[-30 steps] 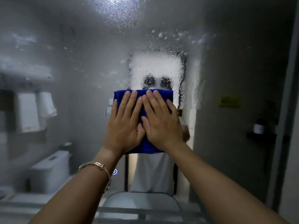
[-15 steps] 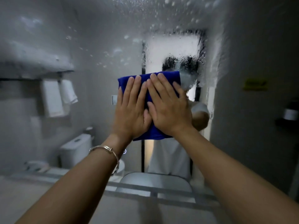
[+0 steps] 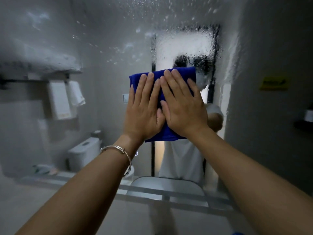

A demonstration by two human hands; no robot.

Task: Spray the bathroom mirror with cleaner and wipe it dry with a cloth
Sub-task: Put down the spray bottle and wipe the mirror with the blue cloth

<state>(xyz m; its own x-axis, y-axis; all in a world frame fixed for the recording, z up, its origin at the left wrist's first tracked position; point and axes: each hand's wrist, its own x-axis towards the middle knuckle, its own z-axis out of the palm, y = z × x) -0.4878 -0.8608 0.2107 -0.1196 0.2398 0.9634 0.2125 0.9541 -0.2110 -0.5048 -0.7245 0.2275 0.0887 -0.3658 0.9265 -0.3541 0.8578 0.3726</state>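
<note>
The left arm, a thin silver bracelet (image 3: pixel 118 148) on its wrist, reaches up and forward. The left hand (image 3: pixel 144 109) lies flat, fingers straight and slightly spread, pressing the folded blue cloth (image 3: pixel 179 72) against the wet, droplet-covered bathroom mirror (image 3: pixel 110 39). Just beside it, thumbs touching, the right hand (image 3: pixel 183 107) presses the cloth likewise.

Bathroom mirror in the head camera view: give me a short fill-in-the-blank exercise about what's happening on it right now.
1. The left hand and right hand press a folded ____ cloth flat against the mirror.
2. The bracelet sits on the ____ wrist.
3. Most droplets cling to the mirror ____ the cloth.

Missing words: blue; left; above.
</note>
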